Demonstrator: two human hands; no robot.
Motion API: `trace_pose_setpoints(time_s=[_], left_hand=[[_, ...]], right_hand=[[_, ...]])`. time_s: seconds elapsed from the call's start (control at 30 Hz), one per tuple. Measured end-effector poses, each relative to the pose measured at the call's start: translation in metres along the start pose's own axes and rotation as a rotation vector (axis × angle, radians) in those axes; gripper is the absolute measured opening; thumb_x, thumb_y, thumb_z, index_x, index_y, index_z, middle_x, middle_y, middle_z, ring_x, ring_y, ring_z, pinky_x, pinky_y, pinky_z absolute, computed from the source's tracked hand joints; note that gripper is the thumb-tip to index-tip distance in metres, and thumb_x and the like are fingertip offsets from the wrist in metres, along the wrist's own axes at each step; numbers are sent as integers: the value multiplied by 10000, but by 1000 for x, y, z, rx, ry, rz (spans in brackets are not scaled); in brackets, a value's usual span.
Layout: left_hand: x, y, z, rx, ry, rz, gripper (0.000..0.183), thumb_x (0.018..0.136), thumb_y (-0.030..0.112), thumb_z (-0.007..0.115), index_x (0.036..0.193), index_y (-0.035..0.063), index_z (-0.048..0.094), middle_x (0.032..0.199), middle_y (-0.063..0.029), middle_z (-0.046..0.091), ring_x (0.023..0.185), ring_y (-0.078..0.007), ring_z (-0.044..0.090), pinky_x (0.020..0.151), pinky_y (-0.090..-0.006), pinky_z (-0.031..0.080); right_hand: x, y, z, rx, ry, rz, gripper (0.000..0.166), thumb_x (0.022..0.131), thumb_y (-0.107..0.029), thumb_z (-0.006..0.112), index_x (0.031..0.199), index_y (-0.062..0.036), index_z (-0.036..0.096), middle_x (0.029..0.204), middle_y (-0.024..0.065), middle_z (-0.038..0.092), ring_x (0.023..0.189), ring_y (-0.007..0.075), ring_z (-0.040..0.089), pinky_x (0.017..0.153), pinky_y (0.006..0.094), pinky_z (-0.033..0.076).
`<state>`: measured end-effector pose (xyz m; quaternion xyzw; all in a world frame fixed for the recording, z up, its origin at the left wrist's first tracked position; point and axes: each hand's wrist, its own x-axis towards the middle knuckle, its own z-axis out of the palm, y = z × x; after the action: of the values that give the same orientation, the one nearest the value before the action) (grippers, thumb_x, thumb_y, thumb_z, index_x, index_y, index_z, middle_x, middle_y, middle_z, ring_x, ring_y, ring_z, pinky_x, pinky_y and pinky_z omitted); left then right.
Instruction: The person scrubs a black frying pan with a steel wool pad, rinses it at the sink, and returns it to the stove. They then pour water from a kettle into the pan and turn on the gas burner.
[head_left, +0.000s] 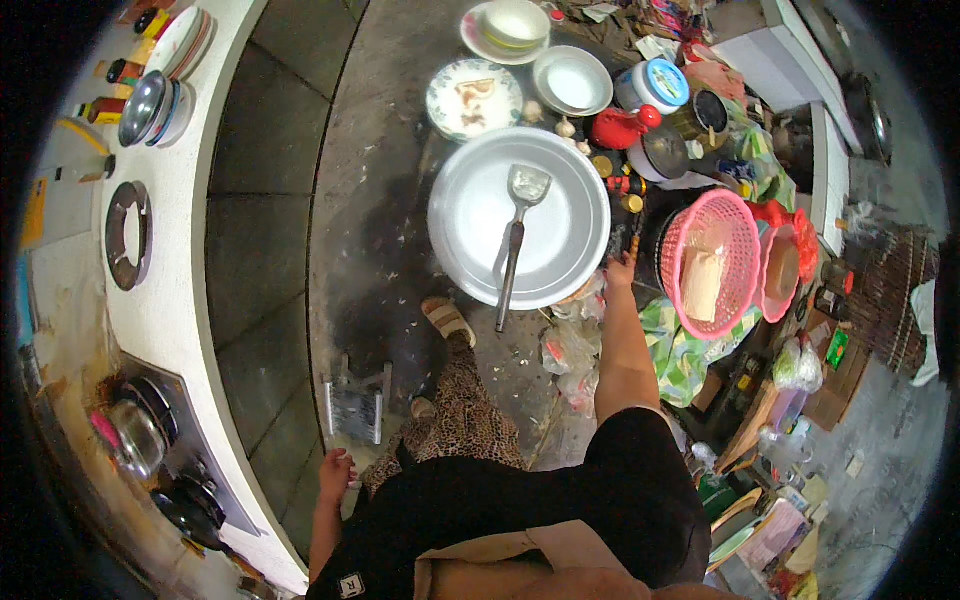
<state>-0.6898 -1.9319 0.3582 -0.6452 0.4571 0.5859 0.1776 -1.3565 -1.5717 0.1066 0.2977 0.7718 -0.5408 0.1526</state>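
Observation:
My right hand (621, 271) reaches forward between the metal basin and the pink basket, its fingers at a slim wooden-handled tool (635, 244). The tool's far end is too dark to make out. Just left of that hand is a wide silver metal basin (450, 240), with a metal spatula (517, 225) lying across it, its handle over the near rim. On the right, a pink plastic basket (731, 217) holds a pale block-shaped item (702, 285). Low at my left side hangs my left hand (337, 474), loosely curled with nothing in it, near a small stool (354, 412).
Beyond the basin are a patterned plate (442, 112) with food remains, stacked bowls (574, 79), garlic bulbs (565, 127) and a red bottle-like container (615, 129). Plastic bags (574, 360) lie beside my right forearm. Along the left runs a white counter (176, 247) with a gas stove (217, 465).

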Motion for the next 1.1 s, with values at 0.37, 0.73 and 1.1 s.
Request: trace_pose_setpoints(time_s=[0.37,0.73,1.1], left_hand=[[-16,30,28,-114,71,85,350,880,145,612,1209,59,533,841,-80,625,614,-146,599,547,-285,508],[-57,-99,4,-334,377,13,323,857,230,639,1123,49,606,742,-99,647,563,-178,612,492,-338,498],[-16,-308,50,-51,254,52,91,879,177,605,910,100,640,750,-87,649,599,-204,626,535,-352,528]], right_hand=[[-58,-42,-11,139,15,61,127,797,-142,684,753,-40,623,703,58,604,550,202,562,424,298,459],[-190,-107,63,-319,-335,-316,372,952,-380,467,768,-68,552,565,-6,430,463,131,410,396,320,319],[-520,-179,305,-579,-1277,-509,218,856,-206,694,1052,-116,661,852,-5,642,637,85,562,552,231,452]])
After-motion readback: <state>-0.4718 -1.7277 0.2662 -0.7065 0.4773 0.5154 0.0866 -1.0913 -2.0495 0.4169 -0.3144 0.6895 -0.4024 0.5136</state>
